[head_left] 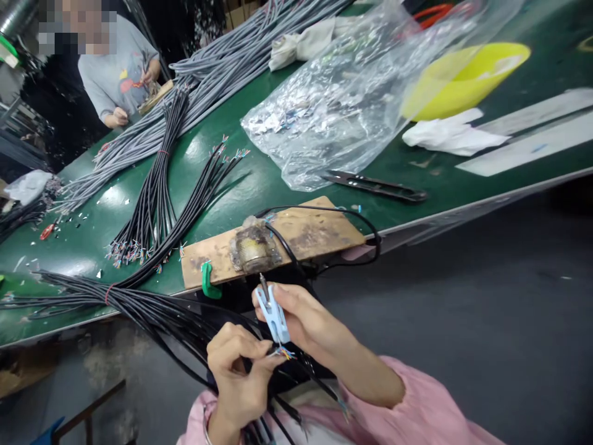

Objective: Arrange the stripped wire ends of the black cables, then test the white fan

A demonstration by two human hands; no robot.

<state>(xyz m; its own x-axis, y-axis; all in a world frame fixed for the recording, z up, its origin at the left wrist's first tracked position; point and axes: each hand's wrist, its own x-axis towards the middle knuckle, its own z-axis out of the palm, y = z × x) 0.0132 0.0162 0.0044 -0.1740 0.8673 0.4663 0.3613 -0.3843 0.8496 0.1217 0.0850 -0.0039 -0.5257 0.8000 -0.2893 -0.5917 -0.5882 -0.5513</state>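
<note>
My right hand [301, 318] grips a small pale-blue cutting tool [274, 314], its metal tip pointing up toward a wooden block. My left hand [238, 371] pinches the end of a black cable [259, 420], whose thin coloured wires [283, 353] fan out right at the tool's lower end. Both hands hover in front of the table edge, over my lap. A thick bundle of black cables [139, 306] runs from the left across my knees to the hands.
A wooden block [301, 238] with a grimy metal pot [254, 248] and a green clamp [208, 283] sits at the green table's [259, 185] edge. Black snips [375, 185], a plastic bag [343, 99], a yellow bowl [463, 77] and grey cable bundles [222, 68] lie beyond. A person in grey [118, 74] works far left.
</note>
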